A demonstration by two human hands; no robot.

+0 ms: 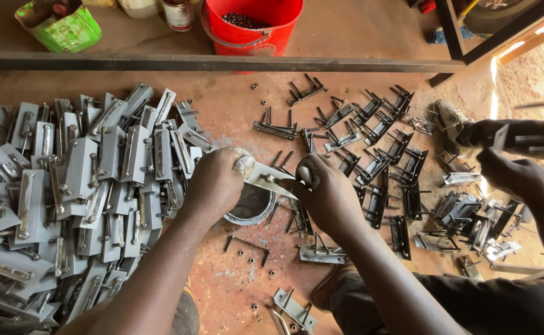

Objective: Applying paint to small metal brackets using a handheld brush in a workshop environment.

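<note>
Here, over a small round tin (pixel 251 208) on the reddish floor (pixel 234 118): left hand (pixel 215 185) curled shut around one end of a flat grey metal plate (pixel 267 178), knuckles up, fingertips hidden underneath. Right hand (pixel 326 193) closed on the plate's other end, something small and pale pinched at the fingertips, too blurred to name. Plate held just above the tin's rim, tilted slightly, its middle the only part showing between the two fists. Tin's contents dark and hard to make out, half covered by the left hand.

Left of the tin, a big heap of grey plates with bolts (pixel 73 198), cut off by the picture's left and bottom edges. Right of the tin, dark metal brackets (pixel 377 155) with upright prongs, scattered widely; single pieces hard to tell apart where they overlap. Just below the tin, a bent rod (pixel 246 243) and a few small nuts (pixel 270 272) lying loose.

Well beyond the tin, past a dark steel bar (pixel 222 62), a red bucket (pixel 253 25) with dark bits inside, top cut off; beside it a green container (pixel 61 25) and a can (pixel 177 13), both partly out of frame. Far right of the tin, another person's hand (pixel 512 175) among the brackets, with what it holds lost in glare.
</note>
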